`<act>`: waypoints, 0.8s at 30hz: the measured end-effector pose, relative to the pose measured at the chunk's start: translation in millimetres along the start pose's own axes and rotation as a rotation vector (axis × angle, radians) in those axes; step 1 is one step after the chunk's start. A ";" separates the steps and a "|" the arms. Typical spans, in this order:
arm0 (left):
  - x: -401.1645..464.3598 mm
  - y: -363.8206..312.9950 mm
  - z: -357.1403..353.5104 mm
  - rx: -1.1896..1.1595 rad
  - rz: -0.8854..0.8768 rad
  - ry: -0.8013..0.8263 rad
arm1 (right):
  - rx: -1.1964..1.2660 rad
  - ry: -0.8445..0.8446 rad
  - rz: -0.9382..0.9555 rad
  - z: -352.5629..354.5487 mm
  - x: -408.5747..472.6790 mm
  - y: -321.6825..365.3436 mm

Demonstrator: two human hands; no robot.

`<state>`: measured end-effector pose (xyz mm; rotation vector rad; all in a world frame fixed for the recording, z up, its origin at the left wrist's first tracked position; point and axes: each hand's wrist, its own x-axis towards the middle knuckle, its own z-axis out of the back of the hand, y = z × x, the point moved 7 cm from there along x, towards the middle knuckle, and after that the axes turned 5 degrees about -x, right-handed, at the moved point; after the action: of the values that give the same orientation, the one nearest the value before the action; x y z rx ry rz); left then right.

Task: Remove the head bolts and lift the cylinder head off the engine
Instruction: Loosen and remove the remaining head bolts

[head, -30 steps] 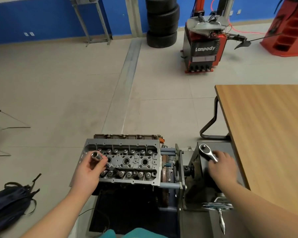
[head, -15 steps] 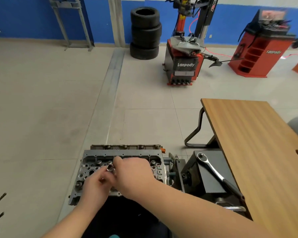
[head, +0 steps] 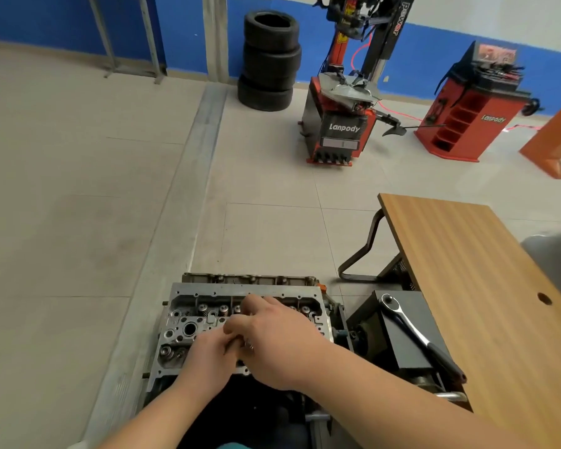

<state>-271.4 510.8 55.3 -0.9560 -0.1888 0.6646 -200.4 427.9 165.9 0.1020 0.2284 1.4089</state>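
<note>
**Both hands bunched over head, ratchet parked**

Cylinder head (head: 208, 306) at lower centre of frame, still seated on the engine, valve springs and bolt bores exposed along upper and left parts. Left hand (head: 208, 354) and right hand (head: 272, 338) pressed together over the middle of the head, fingers curled inward on something small and metallic; only a glint visible between them, so cannot tell whether a socket, a bolt, or both. Grip state of each hand unclear, hidden by the other.

Ratchet (head: 412, 328) lying free on the dark box (head: 399, 348) at lower right, just beside the wooden table (head: 467, 270), well apart from both hands.

Step judged: bolt removal stage, probably seating or pulling a small part by hand at a centre bolt hole. Head lift not yet started.

Next move likely calls for: reaching right for ratchet, coupling to socket, keeping it square on the bolt. Count of remaining bolts not readable under hands.
</note>
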 end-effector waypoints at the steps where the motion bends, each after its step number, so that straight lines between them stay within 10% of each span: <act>1: 2.2 -4.1 -0.2 0.015 -0.024 0.018 | 0.034 0.003 -0.055 -2.6 1.5 -3.5; 13: -1.8 -6.3 1.3 -0.190 -0.057 0.067 | -0.149 -0.040 -0.286 4.3 3.7 -14.8; 24: 3.6 -8.2 4.9 -0.038 -0.082 0.103 | 0.006 0.026 -0.109 4.3 7.6 1.5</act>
<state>-267.0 513.0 64.3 -1.0110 -0.1484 0.5368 -199.8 435.9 169.6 0.0752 0.2562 1.3018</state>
